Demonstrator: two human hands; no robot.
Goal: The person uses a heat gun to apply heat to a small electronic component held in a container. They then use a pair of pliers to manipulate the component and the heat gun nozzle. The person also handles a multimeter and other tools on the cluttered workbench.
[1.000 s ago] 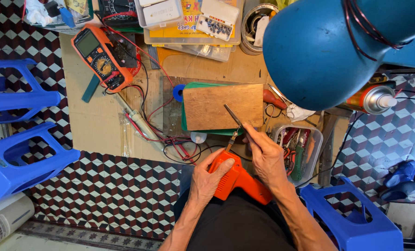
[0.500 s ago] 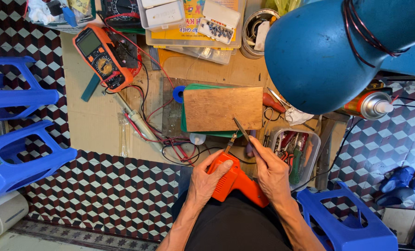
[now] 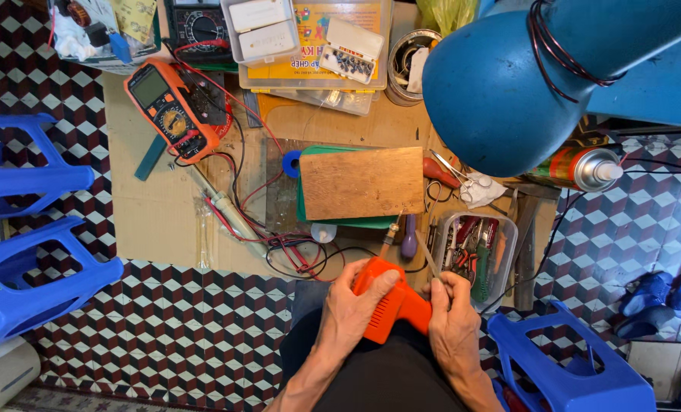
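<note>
Left to right: blue stool (image 3: 28, 267) on the tiled floor, clear of the worktop (image 3: 157, 206). On the worktop an orange multimeter (image 3: 167, 107) with red and black leads trailing toward the front edge, then a bare wooden board (image 3: 362, 183) on a green mat.

Left hand (image 3: 352, 305) is closed over the top of the orange soldering gun (image 3: 390, 301), thumb across the body, tip pointing up toward the board – the gun sits over the lap, just off the worktop edge.

Change: a second ago the right hand (image 3: 451, 313) was raised over the board with the thin tweezers (image 3: 427, 255). It has dropped back and now closes on the gun's rear, tweezers pinched in the fingers and sticking up. Both hands are now on the gun, so work has moved from the board to the tool itself.

Clear tool box (image 3: 478, 255) just right; blue lamp shade (image 3: 501, 84) overhead.
</note>
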